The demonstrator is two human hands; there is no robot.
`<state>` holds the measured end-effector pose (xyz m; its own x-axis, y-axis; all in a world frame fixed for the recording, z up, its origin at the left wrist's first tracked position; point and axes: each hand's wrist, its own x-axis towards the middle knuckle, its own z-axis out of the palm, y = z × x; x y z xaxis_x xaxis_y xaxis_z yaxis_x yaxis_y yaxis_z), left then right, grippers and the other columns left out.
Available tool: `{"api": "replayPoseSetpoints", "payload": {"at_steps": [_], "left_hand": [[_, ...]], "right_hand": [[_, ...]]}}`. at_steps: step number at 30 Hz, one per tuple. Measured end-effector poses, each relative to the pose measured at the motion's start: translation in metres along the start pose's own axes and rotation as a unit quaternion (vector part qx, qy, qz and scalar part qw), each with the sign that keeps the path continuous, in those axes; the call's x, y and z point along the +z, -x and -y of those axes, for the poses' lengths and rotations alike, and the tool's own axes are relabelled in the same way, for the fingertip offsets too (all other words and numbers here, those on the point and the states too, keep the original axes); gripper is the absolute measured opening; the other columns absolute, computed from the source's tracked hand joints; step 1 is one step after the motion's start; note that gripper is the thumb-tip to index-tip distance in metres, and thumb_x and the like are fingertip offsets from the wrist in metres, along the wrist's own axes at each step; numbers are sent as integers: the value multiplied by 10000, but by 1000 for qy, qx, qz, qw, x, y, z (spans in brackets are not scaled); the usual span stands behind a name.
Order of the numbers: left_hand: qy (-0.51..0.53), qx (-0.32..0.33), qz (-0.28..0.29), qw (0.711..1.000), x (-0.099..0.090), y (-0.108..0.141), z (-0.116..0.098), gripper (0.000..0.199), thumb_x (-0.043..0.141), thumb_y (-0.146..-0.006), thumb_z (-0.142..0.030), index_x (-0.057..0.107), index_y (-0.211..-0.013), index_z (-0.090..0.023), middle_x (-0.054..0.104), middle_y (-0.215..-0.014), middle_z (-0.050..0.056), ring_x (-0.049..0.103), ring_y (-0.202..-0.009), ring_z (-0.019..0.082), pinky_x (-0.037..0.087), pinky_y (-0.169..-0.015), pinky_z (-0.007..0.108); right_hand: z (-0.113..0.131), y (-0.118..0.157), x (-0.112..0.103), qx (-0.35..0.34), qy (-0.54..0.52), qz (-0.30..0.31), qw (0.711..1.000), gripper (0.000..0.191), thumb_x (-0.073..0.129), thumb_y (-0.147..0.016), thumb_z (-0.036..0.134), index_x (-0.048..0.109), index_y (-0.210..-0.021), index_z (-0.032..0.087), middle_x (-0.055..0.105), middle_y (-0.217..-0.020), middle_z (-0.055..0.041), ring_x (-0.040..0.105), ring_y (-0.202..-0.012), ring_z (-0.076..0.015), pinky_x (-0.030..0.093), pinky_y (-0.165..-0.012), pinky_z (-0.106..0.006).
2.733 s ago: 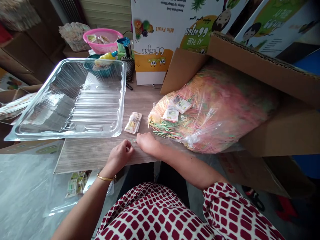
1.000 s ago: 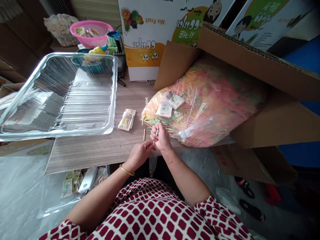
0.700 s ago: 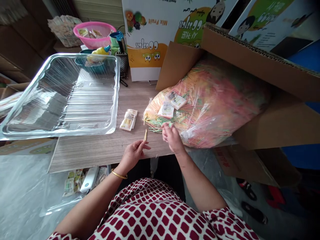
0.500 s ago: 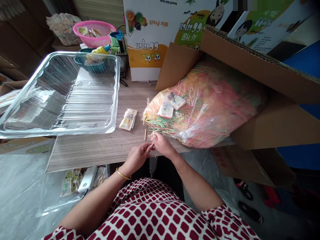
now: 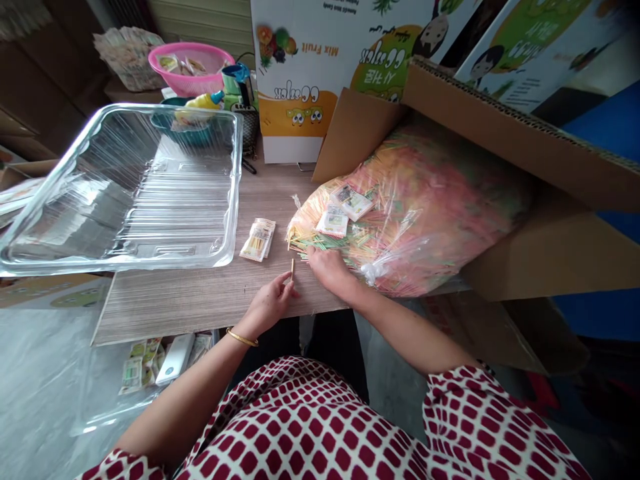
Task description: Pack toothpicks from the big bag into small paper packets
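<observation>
On the table, my left hand [image 5: 273, 303] has its thumb and fingers closed at the near end of a short tan candy stick [image 5: 293, 267]. My right hand [image 5: 329, 270] reaches to the loose end of a large clear bag [image 5: 400, 220] full of thin coloured candy sticks. Its curled fingers are among green and yellow sticks [image 5: 313, 243], and the fingertips are partly hidden. Two small printed sachets [image 5: 333, 221] lie on top of the bag. A little stack of filled sachets [image 5: 258, 240] rests on the table, left of the tan stick.
A big clear plastic tray [image 5: 180, 263] stands at the left. Behind it are a pink basket [image 5: 195, 83] and a teal bowl [image 5: 187, 133]. An opened cardboard box [image 5: 550, 253] surrounds the bag, and a printed carton [image 5: 295, 143] is at the back. Below the table sits another clear tray [image 5: 100, 420].
My hands, close together half a second ago, have parted. The right moved forward onto the bag's sticks; the left moved left and forward to the tan stick.
</observation>
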<state>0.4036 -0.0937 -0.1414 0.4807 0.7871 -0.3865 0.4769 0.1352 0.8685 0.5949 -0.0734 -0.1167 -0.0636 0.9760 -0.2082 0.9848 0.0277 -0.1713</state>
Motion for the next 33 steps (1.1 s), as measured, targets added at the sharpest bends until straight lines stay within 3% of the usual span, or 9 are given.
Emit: {"api": "replayPoseSetpoints", "payload": {"at_steps": [4, 11, 14, 20, 23, 25, 28, 30, 33], "left_hand": [[4, -17, 11, 1000, -3, -1, -5, 580, 444, -1007, -472, 470, -1494, -158, 774, -995, 54, 540, -504, 121, 455, -531, 264], [17, 18, -52, 998, -10, -4, 2, 485, 467, -996, -466, 555, -1392, -199, 762, -1063, 50, 553, -521, 95, 455, -536, 238], [38, 13, -81, 996, -15, -2, 7, 477, 481, -978, -489, 589, -1331, -187, 757, -1062, 70, 558, -541, 97, 460, -551, 237], [93, -5, -72, 993, -21, 10, 11, 520, 495, -958, -536, 594, -1313, -169, 740, -1072, 97, 570, -594, 115, 461, -536, 238], [1, 54, -141, 989, -19, 15, 5, 466, 473, -997, -470, 575, -1348, -181, 716, -1152, 106, 621, -688, 134, 535, -675, 282], [-110, 149, -195, 963, -16, 14, -1, 457, 494, -1009, -411, 535, -1408, -192, 656, -1293, 127, 671, -925, 186, 546, -896, 353], [-227, 271, -176, 919, -10, 9, -8, 468, 543, -997, -332, 503, -1443, -195, 578, -1417, 140, 571, -1273, 268, 436, -1120, 444], [-240, 286, -165, 913, -8, 5, -8, 479, 542, -992, -290, 484, -1452, -172, 576, -1415, 153, 553, -1303, 275, 435, -1126, 446], [-196, 231, -189, 934, -12, 4, 0, 507, 484, -1006, -267, 428, -1491, -129, 573, -1393, 178, 612, -1196, 252, 493, -1045, 413]], "right_hand": [[-10, -9, -10, -8, 53, -3, 999, 243, 450, -1018, 211, 621, -1166, 123, 741, -987, -181, 708, -846, -292, 491, -709, -340], [-10, -2, -13, 46, -154, -123, 979, 271, 343, -1002, 208, 551, -1153, 122, 714, -925, -143, 680, -881, -263, 476, -750, -325], [9, 1, -3, 44, -194, -70, 978, 282, 304, -1022, 210, 532, -1168, 130, 711, -955, -157, 679, -862, -256, 483, -743, -332], [36, 1, -11, 61, -103, 16, 993, 283, 340, -1049, 243, 525, -1204, 97, 713, -1053, -192, 675, -967, -283, 461, -811, -342], [30, 6, -20, 63, -96, 24, 993, 284, 316, -1056, 230, 532, -1204, 120, 718, -1062, -170, 671, -972, -265, 450, -814, -325], [26, 11, -20, 59, -105, 38, 992, 260, 342, -1043, 216, 542, -1188, 134, 720, -1055, -160, 668, -971, -262, 445, -810, -323], [23, 19, -11, 46, -169, 27, 984, 234, 350, -1029, 191, 535, -1165, 145, 722, -1038, -136, 666, -982, -246, 450, -823, -317], [21, 22, -3, 51, -234, 0, 971, 208, 353, -1044, 231, 523, -1137, 156, 719, -1074, -129, 668, -1009, -232, 465, -833, -310], [21, 22, 4, 98, -297, -18, 950, 214, 468, -1042, 377, 516, -1100, 177, 709, -1166, -138, 679, -1060, -229, 495, -843, -304]]}}
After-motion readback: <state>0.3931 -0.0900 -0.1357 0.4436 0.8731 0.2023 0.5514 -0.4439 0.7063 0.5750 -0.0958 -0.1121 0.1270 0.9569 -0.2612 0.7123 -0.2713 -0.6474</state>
